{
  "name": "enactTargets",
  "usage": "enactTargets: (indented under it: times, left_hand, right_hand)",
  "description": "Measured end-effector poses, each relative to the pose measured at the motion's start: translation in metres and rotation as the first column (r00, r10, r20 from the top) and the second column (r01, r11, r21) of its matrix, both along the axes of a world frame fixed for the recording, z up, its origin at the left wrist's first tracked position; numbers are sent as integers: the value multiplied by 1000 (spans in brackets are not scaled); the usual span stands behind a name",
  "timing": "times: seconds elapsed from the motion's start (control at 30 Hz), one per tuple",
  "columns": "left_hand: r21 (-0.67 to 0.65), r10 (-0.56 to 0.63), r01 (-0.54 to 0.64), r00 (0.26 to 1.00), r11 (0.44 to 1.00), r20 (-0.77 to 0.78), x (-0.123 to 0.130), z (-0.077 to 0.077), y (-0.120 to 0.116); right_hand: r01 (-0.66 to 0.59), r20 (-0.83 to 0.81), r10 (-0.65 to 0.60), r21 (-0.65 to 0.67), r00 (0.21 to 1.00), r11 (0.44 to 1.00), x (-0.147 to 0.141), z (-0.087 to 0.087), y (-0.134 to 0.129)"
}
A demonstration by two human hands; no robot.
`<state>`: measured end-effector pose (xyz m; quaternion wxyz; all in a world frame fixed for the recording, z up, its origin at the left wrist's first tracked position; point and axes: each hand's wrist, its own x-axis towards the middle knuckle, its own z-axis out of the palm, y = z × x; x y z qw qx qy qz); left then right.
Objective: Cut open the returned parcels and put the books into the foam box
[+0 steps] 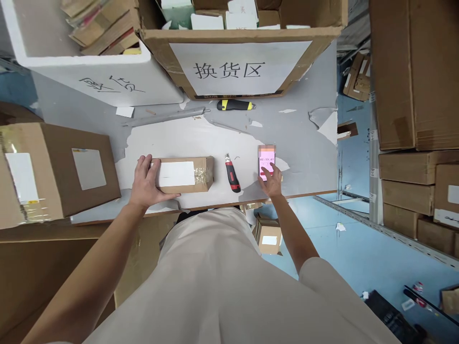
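My left hand (143, 184) rests on the left end of a small taped cardboard box (203, 174), thumb along its near side and fingers around the far corner. The box lies flat with a white label (176, 174) on top. My right hand (271, 180) has its fingers spread over the lower part of a phone (267, 156), which lies on the table with a lit pink screen showing a timer. Between the box and the phone is a red and black utility knife (233, 174). A yellow and black utility knife (235, 105) lies farther back.
At the back of the table (301, 129) stand a labelled open carton (297, 71) and a white foam box (107, 83) holding packages. A larger taped box (86, 191) is at left. Stacked cartons (407, 174) stand on the right, beyond a metal rail (387, 234).
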<state>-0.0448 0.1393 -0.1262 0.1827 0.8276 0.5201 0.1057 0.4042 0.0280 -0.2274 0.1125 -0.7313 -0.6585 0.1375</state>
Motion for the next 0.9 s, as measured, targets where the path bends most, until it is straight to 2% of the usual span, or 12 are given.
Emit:
enactTargets:
  times: [0.2, 0.3, 0.4, 0.5, 0.6, 0.67, 0.8, 0.9]
  left_hand:
    - [-50, 44, -42, 999, 998, 31, 0, -1, -1]
    - [-48, 41, -39, 998, 998, 37, -1, -2, -2]
    - [-41, 32, -30, 999, 999, 42, -3, -4, -3]
    - [-29, 12, -10, 998, 1000, 68, -5, -5, -3]
    - [-45, 5, 0, 995, 999, 104, -5, -1, -3]
    - [-63, 25, -17, 992, 998, 123, -6, 2, -4]
    - [-38, 50, -46, 989, 998, 136, -14, 6, -7]
    - [-37, 19, -14, 991, 999, 135, -25, 6, -6]
  right_hand:
    - [111, -93, -106, 53, 990, 992, 2, 8, -4]
    - [205, -173, -191, 70, 966, 976, 2, 16, -11]
    - [324, -291, -295, 59, 910, 944, -6, 28, -23]
    - [394, -442, -371, -44, 817, 918, -27, 42, -36]
    - [345, -560, -380, -173, 736, 923, -59, 57, -43]
    - [249, -608, -312, -189, 730, 950, -82, 65, -41]
    - [75, -573, -120, -101, 811, 992, -120, 71, -27]
    - [90, -456, -145, -140, 878, 986, -141, 66, -14]
